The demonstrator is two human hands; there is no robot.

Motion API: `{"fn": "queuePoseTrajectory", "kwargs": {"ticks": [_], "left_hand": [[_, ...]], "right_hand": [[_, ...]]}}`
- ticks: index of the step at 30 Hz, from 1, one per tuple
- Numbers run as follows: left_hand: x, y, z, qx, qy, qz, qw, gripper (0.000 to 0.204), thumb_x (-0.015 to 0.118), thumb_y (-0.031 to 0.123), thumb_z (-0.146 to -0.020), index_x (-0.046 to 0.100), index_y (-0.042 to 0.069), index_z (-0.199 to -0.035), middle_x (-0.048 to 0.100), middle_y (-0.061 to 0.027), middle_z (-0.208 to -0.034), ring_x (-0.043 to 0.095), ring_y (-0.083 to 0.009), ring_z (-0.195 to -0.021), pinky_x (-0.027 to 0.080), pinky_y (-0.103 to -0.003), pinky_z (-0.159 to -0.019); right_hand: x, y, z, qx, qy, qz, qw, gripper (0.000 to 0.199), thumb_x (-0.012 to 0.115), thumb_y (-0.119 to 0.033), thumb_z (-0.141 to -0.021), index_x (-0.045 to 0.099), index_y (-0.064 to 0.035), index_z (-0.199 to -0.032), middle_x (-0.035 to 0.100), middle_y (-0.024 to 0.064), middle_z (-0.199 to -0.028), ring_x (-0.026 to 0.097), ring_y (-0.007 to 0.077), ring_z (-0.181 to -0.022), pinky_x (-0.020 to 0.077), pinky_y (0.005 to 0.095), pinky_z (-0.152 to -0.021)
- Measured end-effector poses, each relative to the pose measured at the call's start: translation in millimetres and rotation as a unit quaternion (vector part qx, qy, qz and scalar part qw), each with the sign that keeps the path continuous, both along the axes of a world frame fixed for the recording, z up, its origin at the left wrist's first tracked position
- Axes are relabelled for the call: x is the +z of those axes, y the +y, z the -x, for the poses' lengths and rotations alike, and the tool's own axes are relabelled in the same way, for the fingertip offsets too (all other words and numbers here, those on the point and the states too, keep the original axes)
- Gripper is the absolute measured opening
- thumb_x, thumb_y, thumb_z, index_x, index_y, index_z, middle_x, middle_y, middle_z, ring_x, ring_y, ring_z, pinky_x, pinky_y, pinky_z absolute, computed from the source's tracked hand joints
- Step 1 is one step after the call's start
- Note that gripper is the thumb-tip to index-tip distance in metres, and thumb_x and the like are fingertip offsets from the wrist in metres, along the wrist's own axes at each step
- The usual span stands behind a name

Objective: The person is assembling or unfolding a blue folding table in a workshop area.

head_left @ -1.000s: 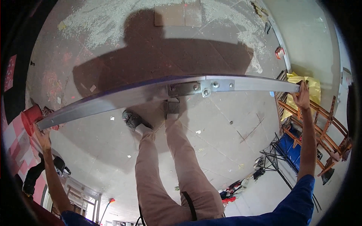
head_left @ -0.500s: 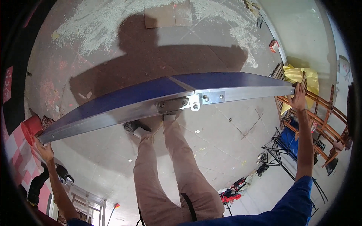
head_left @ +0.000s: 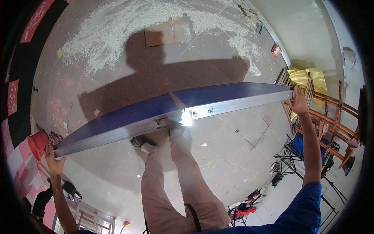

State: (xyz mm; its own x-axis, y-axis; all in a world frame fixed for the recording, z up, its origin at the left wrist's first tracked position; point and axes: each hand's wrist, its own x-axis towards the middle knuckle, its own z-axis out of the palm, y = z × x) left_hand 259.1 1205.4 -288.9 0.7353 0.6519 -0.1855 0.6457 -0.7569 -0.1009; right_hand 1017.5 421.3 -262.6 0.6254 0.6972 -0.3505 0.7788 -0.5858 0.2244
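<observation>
A long blue folding panel (head_left: 218, 89) with a silver metal edge spans the view in front of my legs, held off the floor. Metal hinge plates (head_left: 202, 112) sit at the middle of that edge, by a pale seam across the blue face; strong glare hides part of them. My left hand (head_left: 54, 160) grips the panel's left end, fingers curled on the corner. At the right end, slightly higher in view, my right hand (head_left: 299, 100) clasps the other corner. The undersides of both grips are hidden.
White powder (head_left: 101, 43) and a cardboard sheet (head_left: 167, 33) lie on the floor ahead. A red bucket (head_left: 38, 144) stands beside my left hand. Wooden chairs (head_left: 331, 99), yellow sheeting (head_left: 317, 80) and black metal frames (head_left: 288, 156) crowd the right side; clothes (head_left: 245, 206) lie lower right.
The panel looks shorter and farther from me, both ends drawn inward in view. Both hands have moved with it. Bright glare now covers the middle hinge, and the floor has shifted downward in view.
</observation>
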Motion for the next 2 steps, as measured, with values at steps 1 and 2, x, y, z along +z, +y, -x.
{"fn": "queuePoseTrajectory", "kwargs": {"ticks": [1, 2], "left_hand": [[1.6, -8.2, -8.0, -0.067, 0.033, 0.035, 0.997, 0.082, 0.078, 0.016, -0.066, 0.039, -0.004, -0.135, 0.056, -0.0223, -0.118, 0.052, -0.0388, -0.112, 0.032, -0.048, -0.105], [5.7, -12.5, -14.7, -0.106, 0.039, 0.057, 0.992, 0.082, 0.078, 0.016, -0.066, 0.039, -0.004, -0.135, 0.056, -0.0223, -0.118, 0.052, -0.0388, -0.112, 0.032, -0.048, -0.105]], "right_hand": [[-3.8, -6.6, 3.2, 0.057, -0.042, -0.054, 0.996, 0.081, 0.067, -0.044, -0.077, 0.033, 0.0113, -0.125, 0.046, 0.0304, -0.12, 0.041, 0.0513, -0.116, 0.0333, 0.0514, -0.101], [-6.8, -13.5, 5.4, 0.045, -0.031, -0.035, 0.998, 0.081, 0.067, -0.044, -0.077, 0.033, 0.0113, -0.125, 0.046, 0.0304, -0.12, 0.041, 0.0513, -0.116, 0.0333, 0.0514, -0.101]]}}
